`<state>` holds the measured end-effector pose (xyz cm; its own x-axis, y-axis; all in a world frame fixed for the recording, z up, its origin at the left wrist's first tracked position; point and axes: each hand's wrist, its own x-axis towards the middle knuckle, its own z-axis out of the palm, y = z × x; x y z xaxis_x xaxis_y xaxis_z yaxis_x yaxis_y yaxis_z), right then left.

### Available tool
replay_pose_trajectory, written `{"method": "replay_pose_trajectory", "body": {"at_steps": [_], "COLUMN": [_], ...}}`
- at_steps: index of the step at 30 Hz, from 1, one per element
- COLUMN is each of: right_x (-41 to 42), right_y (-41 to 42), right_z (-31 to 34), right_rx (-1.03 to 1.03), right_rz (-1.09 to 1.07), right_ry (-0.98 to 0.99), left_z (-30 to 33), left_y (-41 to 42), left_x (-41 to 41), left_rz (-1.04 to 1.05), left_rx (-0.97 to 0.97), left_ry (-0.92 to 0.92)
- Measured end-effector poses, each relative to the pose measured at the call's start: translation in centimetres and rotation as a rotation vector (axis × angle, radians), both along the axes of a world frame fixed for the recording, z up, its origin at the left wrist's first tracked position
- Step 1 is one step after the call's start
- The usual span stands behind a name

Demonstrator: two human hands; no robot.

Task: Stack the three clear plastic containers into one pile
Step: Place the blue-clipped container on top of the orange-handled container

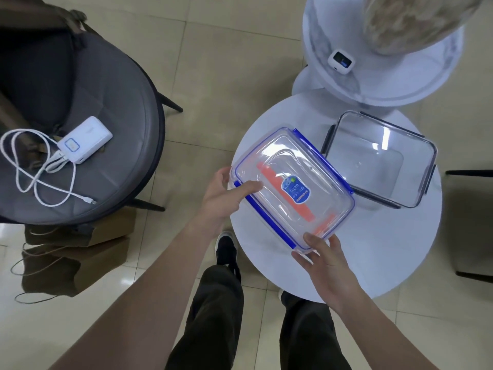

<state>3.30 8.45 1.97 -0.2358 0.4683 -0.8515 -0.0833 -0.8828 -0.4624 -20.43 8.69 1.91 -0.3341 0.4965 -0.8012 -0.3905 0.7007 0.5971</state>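
A clear container with blue clips [290,188] and a blue oval label sits tilted over the near left part of the round white table [400,249]. Orange shows through it, so another container seems to lie under it; I cannot tell for sure. My left hand [226,196] grips its left end, thumb on the lid. My right hand [322,260] holds its near corner from below. A second clear container with dark grey clips [378,158] stands open and empty on the table's far right, touching the first one's far edge.
A grey cushioned chair [106,156] at the left carries a white power bank [85,140] and cable. Brown paper bags [74,252] lie on the floor below it. A higher white round table [373,84] holds a small white device [341,61]. A dark chair leg [469,172] is at the right.
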Motion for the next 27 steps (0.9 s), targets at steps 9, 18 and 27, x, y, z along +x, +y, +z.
{"method": "replay_pose_trajectory", "body": {"at_steps": [9, 18, 27], "right_x": [0.8, 0.7, 0.7], "right_y": [1.2, 1.3, 0.9], "right_z": [-0.3, -0.7, 0.2], "right_rx": [0.037, 0.095, 0.111], "right_rz": [-0.015, 0.016, 0.021], "right_ry": [0.061, 0.009, 0.059], "left_z": [-0.5, -0.2, 1.1], "left_y": [1.1, 0.9, 0.1], "left_x": [-1.0, -1.0, -1.0], "left_rz": [-0.019, 0.011, 0.037], "left_rx": [0.074, 0.092, 0.13], "left_ry": [-0.008, 0.011, 0.034]}}
